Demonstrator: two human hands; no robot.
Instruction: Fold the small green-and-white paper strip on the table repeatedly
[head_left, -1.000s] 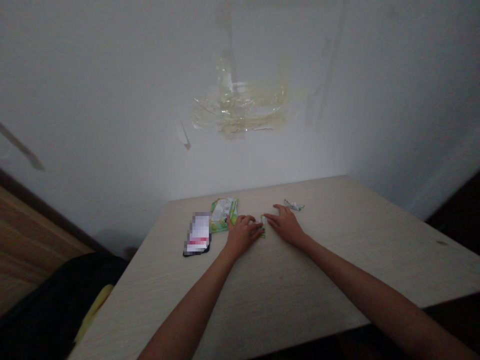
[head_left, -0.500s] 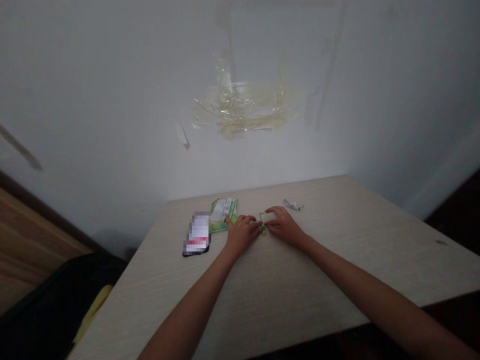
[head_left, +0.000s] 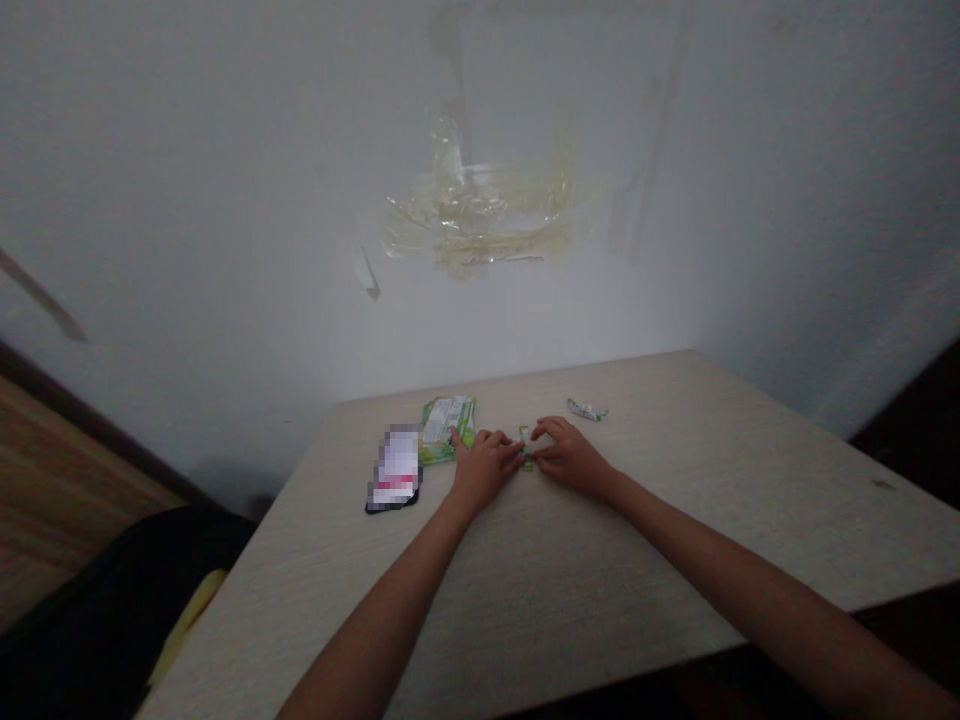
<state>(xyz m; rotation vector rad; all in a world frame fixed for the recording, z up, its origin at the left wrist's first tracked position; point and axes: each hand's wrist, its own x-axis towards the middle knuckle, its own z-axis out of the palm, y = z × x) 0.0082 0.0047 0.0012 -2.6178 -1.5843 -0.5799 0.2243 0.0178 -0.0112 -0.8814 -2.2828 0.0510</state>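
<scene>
A small green-and-white wrapper [head_left: 526, 434], narrow and strip-like, lies on the table between my hands. My left hand [head_left: 486, 468] pinches its left edge with thumb and index finger, while the little finger stretches out over a green packet [head_left: 448, 418]. From the other side, my right hand [head_left: 576, 458] reaches in with index finger and thumb apart, their tips close to the wrapper. Whether the right thumb touches it is too small to tell. Both hands rest low over the tabletop, and the fingers hide part of the wrapper.
A phone [head_left: 396, 470] with a blurred screen lies left of the packet. Beyond my right hand is a twisted green-and-white wrapper piece [head_left: 586, 410]. The pale table [head_left: 675, 450] meets a wall [head_left: 262, 250] bearing old tape [head_left: 495, 215]. Dark cloth [head_left: 150, 570] hangs at left.
The pale piece between my right thumb and index finger no longer shows there, and the wrapper looks narrower. My right fingertips have shifted slightly. The left hand is nearly still.
</scene>
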